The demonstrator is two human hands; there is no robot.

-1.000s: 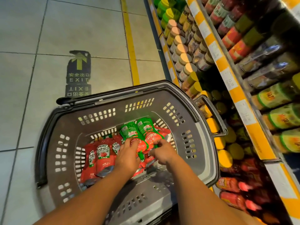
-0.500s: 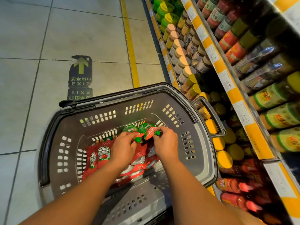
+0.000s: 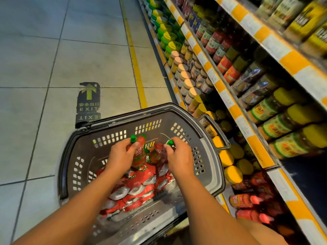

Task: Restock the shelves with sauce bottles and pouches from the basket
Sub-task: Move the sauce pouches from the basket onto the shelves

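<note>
Our left hand [image 3: 122,156] and right hand [image 3: 178,156] each pinch a green-capped sauce pouch [image 3: 138,152] above the basket [image 3: 208,156]; our fingers' light hold risks dropping them.

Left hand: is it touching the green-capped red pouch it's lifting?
Touching. The head view shows the left hand with fingers curled round the neck of the green-capped red pouch, thumb pressed on its front, above the basket.
</note>
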